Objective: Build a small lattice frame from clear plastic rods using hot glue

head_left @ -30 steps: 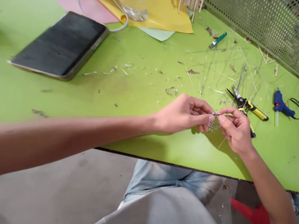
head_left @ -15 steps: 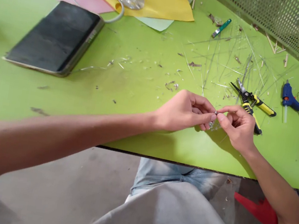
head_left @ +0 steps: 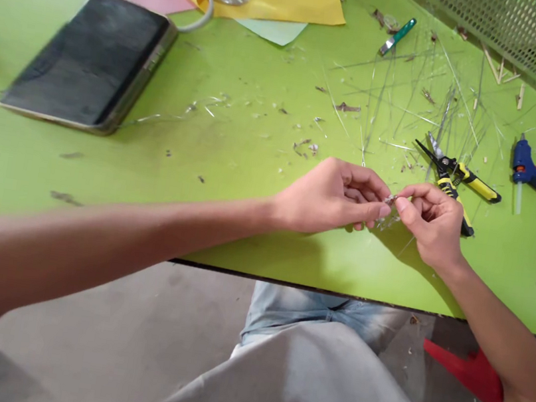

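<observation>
Green counter (head_left: 27, 158) strewn with glue strands (head_left: 413, 108); left hand (head_left: 331, 197) and right hand (head_left: 433, 224) together, pinching a tiny shiny piece (head_left: 389, 202), its form unclear.

A small glinting piece (head_left: 387, 209), form too blurred to identify, is pinched between left hand (head_left: 331, 197) and right hand (head_left: 430, 224), right of frame centre.

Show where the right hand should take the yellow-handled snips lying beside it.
Grip the two yellow-and-black handles of the snips, coming from the right and near side. They splay open toward the right hand, while the blades point away up-left, toward the thin strands.
</observation>
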{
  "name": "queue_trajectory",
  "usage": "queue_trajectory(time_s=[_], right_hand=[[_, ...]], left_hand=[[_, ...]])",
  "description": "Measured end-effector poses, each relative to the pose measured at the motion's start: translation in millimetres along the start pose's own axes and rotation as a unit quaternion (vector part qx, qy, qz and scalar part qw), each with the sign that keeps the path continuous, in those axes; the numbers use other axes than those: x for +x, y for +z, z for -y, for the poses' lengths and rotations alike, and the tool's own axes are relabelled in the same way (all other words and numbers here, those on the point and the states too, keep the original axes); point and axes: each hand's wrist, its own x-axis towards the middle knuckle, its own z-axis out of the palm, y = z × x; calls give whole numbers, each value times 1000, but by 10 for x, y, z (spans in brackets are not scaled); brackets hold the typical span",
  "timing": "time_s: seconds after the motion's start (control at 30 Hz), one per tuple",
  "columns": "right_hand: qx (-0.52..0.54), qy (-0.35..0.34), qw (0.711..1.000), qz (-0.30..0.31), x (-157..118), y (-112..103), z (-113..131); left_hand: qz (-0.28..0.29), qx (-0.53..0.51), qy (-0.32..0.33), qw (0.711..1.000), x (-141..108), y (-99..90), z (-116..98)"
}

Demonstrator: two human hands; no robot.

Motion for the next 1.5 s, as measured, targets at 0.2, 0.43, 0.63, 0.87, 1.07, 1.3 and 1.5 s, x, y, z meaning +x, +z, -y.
queue_trajectory(time_s=[0.2,0.43,0.63,0.87,1.07,1.3,1.5], right_hand=[[0,11,1000,0,7,-8,-2],[-19,-3,1000,9,-22,36,33],[-11,-15,999,31,-29,45,29],[87,47,995,7,-41,13,21],[73,22,997,19,-86,33,-8],[38,-101,994,-5,-140,37,-119],[10,-145,989,-24,-139,32,-129]], left_hand=[[4,43,34,999,-8,-11,23],[13,67,22,997,-6,-1,22],[7,85,31,996,-4,12,4],[-21,31,19,999,35,-18,9],[-45,-64,50,996,61,-18,84],[-47,-133,100,985,99,-10,168],[-52,-170,99,979,98,0,169]])
